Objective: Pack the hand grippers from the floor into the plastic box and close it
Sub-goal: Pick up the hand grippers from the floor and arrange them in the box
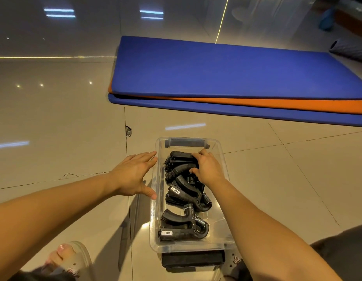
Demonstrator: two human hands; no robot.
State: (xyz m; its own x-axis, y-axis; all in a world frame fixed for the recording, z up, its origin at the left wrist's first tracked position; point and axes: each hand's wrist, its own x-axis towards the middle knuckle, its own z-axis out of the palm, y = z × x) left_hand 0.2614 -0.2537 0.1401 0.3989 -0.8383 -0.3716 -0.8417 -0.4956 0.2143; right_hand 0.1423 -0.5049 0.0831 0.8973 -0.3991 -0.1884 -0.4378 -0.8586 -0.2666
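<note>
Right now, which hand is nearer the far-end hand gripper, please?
Right: the right hand grips the far-end hand gripper inside the plastic box; the left hand is outside its left wall.

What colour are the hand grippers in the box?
Black hand grippers, clearest in the head view.

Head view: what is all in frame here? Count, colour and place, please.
plastic box: one, clear, lid off, on the floor at centre.
hand grippers: several, black, inside the box.
black part: one, at the box's near end.
mats: stack, blue and orange, beyond the box.
roll: one, grey, far right by the mats.
sandal: one, clear, lower left.
left hand: fingers straight, at the box's left wall.
right hand: inside the box, gripping a hand gripper.
</note>
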